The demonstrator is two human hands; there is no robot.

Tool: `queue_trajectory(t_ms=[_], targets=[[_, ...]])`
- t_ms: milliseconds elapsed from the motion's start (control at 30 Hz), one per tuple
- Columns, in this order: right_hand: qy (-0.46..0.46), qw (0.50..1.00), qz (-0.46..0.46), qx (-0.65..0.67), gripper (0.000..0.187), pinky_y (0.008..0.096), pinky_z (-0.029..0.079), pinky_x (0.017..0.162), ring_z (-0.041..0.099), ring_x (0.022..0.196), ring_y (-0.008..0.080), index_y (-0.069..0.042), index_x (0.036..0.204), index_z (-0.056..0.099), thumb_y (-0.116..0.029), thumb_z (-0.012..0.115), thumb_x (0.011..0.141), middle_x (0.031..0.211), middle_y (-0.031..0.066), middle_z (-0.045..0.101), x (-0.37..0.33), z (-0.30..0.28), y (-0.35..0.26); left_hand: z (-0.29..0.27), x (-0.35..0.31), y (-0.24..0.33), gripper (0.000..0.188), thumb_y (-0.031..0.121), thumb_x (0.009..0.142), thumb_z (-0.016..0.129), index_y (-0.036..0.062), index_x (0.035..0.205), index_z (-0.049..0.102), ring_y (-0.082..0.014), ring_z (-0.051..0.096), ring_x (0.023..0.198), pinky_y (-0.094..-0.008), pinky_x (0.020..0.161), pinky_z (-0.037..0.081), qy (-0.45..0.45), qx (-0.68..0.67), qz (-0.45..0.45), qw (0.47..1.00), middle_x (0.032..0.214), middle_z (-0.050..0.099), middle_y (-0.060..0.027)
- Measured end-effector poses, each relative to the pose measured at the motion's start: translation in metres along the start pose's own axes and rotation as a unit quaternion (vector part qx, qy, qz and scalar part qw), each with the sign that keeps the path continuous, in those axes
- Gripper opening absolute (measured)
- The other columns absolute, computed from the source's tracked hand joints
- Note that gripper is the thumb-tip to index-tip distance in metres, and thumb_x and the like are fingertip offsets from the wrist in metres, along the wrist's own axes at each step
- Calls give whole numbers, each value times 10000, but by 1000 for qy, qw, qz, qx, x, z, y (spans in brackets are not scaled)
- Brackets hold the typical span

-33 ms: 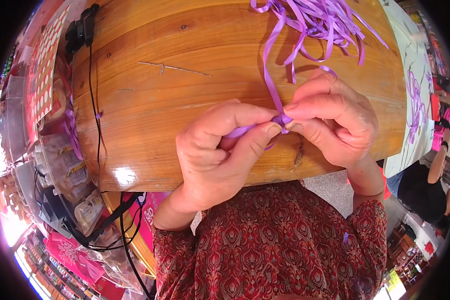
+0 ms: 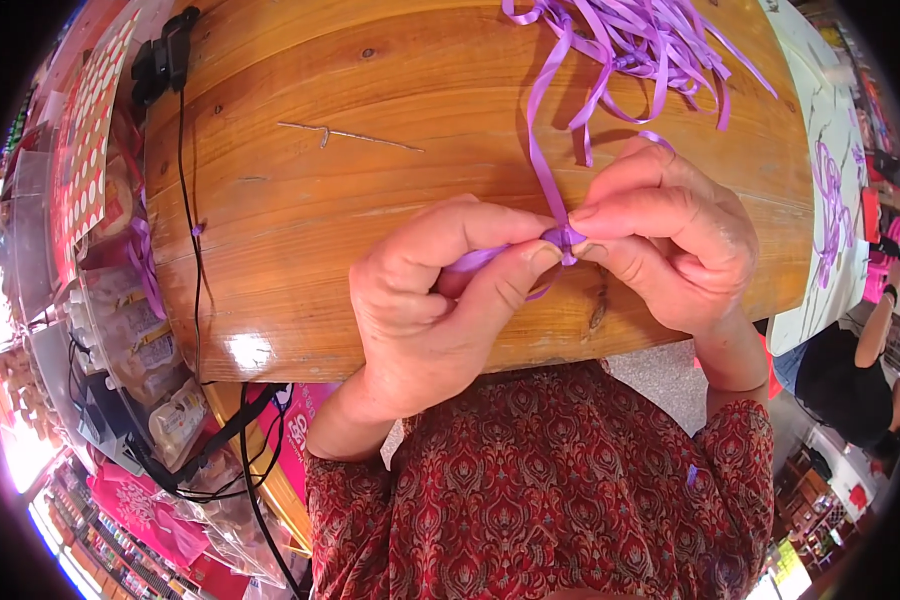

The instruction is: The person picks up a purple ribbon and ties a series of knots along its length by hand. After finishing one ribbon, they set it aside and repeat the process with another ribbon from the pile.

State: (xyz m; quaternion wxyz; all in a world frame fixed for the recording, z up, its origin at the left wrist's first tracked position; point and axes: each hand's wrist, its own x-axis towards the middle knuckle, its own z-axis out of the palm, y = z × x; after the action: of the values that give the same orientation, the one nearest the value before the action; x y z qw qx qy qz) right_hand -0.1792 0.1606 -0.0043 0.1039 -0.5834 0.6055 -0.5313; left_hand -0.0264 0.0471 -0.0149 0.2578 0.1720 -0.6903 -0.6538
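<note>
A narrow purple ribbon point(image 2: 540, 150) runs down from the far pile to a small knot point(image 2: 564, 238) between my two hands, just above the near part of the wooden table. My left hand point(image 2: 435, 300) is closed, its thumb and index finger pinching the ribbon at the knot's left side. On the other side my right hand point(image 2: 670, 235) pinches the ribbon with thumb and index finger. One length of ribbon passes under my left fingers, and a short bit hangs below the knot. Part of the ribbon is hidden inside both hands.
The ribbon pile point(image 2: 650, 50) lies at the table's far right. A thin twisted metal wire tool point(image 2: 350, 136) rests on the wooden table point(image 2: 290, 220). A black cable point(image 2: 192, 270) runs along the left edge. Packaged goods point(image 2: 135, 320) stand left; a person point(image 2: 845, 380) is at right.
My left hand has shifted very slightly left and up, and the knot looks drawn a little tighter. The right hand has stayed in place.
</note>
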Motion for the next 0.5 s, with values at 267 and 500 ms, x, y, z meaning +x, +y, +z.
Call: queue_trajectory(t_ms=[267,500], targets=[[14,1000,25,-1,196,240,433,541,582,625,139,-65,882,714,-11,752,697,812,60,652,-4,-1,1,2,-1,-2,120,-75,833,623,-20,938,644,-43,587,712,-153,579,451,16,-117,-23,993,836,629,-41],[5,1000,16,-14,193,243,434,541,577,618,141,-62,875,712,-20,760,693,803,57,650,-4,-1,1,0,-3,-3,135,-74,827,630,-21,951,645,-54,603,744,-166,625,480,-4,-66,-29,997,852,635,-46]])
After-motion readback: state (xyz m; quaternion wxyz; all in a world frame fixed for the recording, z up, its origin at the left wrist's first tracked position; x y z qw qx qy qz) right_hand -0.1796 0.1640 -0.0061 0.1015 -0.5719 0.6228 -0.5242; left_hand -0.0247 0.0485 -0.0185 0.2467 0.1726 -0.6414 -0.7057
